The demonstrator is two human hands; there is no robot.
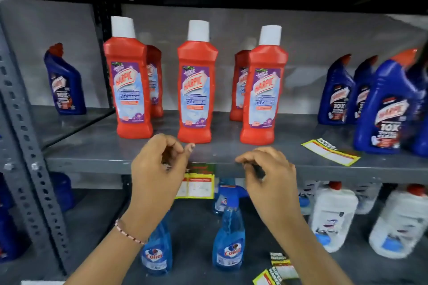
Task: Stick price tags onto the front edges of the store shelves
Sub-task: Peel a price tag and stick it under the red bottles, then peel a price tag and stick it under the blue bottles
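A yellow, red and green price tag (199, 183) hangs from the front edge of the grey shelf (335, 172), below the middle red bottle. My left hand (159, 171) hovers just left of the tag, covering its left side, fingers curled and holding nothing. My right hand (268, 173) is to the tag's right, fingertips at the shelf edge, holding nothing. Another tag (330, 151) lies flat on the shelf top at the right. More loose tags (278, 269) lie on the lower shelf.
Red Harpic bottles (195, 85) stand in a row on the shelf, blue Harpic bottles (384, 109) at the right and one (63, 81) at the far left. Below stand blue Colin spray bottles (228, 236) and white bottles (333, 215). A perforated grey upright (27, 152) runs down the left.
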